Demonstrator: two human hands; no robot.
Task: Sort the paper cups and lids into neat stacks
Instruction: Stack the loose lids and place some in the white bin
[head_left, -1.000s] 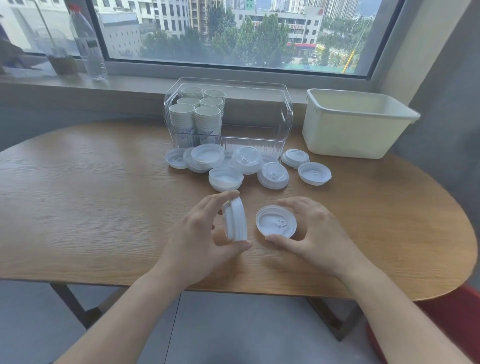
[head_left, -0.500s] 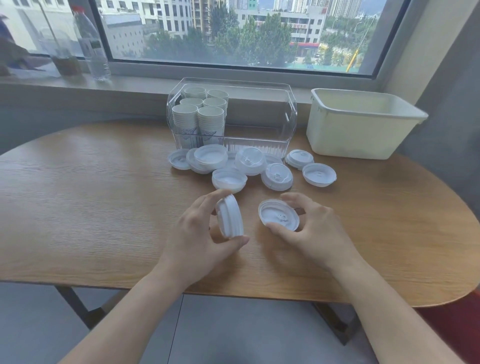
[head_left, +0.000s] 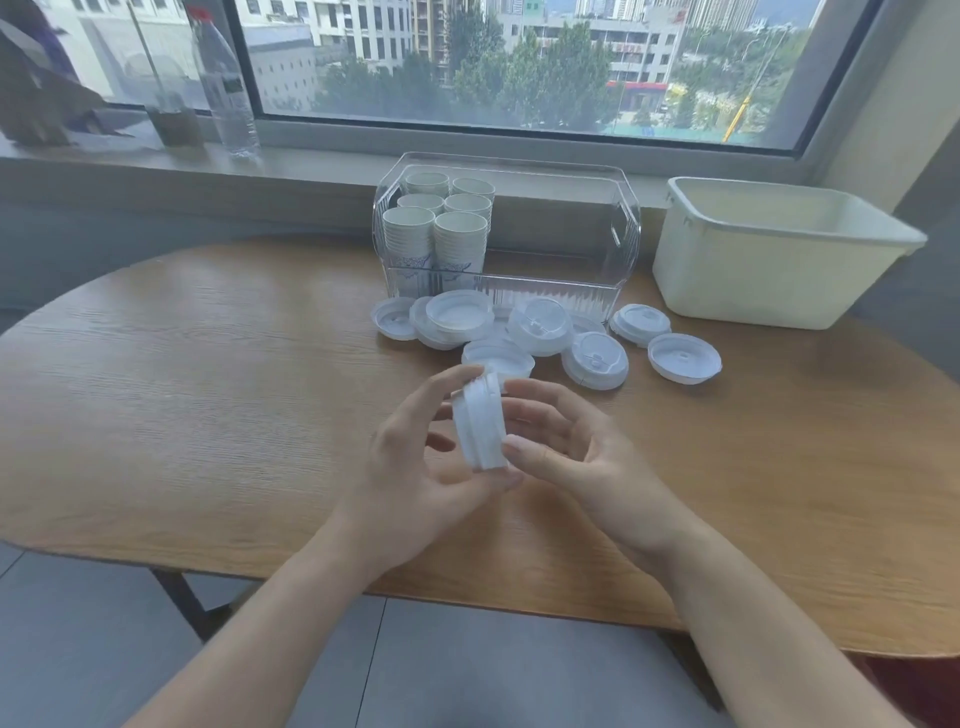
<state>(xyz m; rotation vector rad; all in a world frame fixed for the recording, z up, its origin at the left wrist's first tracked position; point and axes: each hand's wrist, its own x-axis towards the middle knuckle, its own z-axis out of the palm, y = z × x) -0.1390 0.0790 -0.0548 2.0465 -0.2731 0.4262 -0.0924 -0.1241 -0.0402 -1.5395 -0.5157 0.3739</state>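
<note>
A small stack of white lids (head_left: 480, 423) stands on edge above the table, held between both hands. My left hand (head_left: 415, 467) grips it from the left with thumb below and fingers on top. My right hand (head_left: 576, 447) holds the stack's right face with curled fingers and thumb. Several loose white lids (head_left: 592, 358) lie scattered on the wooden table (head_left: 208, 415) in front of a clear bin (head_left: 566, 234). Several stacks of white paper cups (head_left: 436, 234) stand in the bin's left end.
A cream plastic tub (head_left: 769, 254) sits at the back right of the table. A water bottle (head_left: 226, 88) and a glass jar (head_left: 174, 119) stand on the windowsill behind. The table's curved edges fall away at left and right.
My right hand lifted the single lid off the table and brought it leftward against the stack in my left hand. Both hands now hold the joined stack.
</note>
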